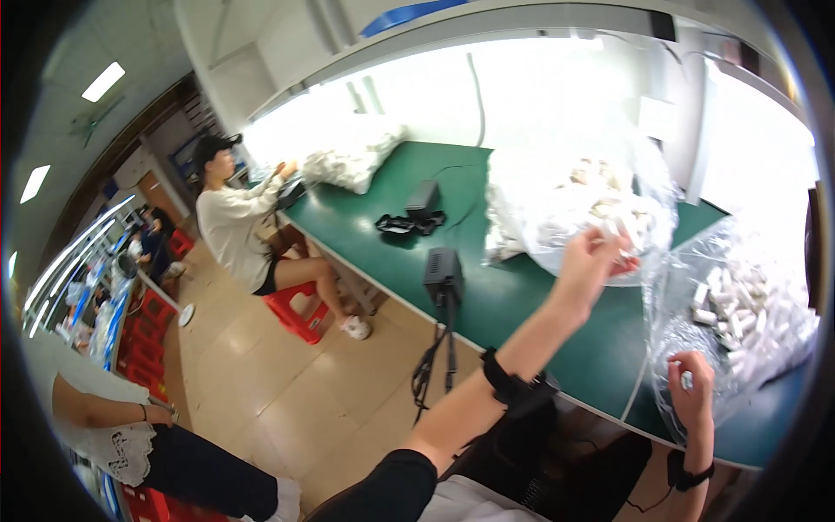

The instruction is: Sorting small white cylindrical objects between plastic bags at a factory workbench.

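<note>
My left hand [594, 261] reaches to the near side of a large clear plastic bag [522, 204] on the green table. Its thumb and fingers close at a small white piece [621, 242], in front of the heap of white pieces [600, 191] in that bag. Lower and to the right, my right hand [693, 390] is held with curled fingers beside a second clear bag [674, 300]. Whatever those fingers may hold is too small to make out. Short white cylinders [739, 309] fill this second bag.
A black box-shaped device [444, 274] with cables stands at the table's [348, 230] front edge; another box [424, 200] and straps lie behind it. Farther left, a person [239, 217] sits on a red stool [296, 309] by another full bag [357, 157]. Someone else [113, 409] is close at lower left.
</note>
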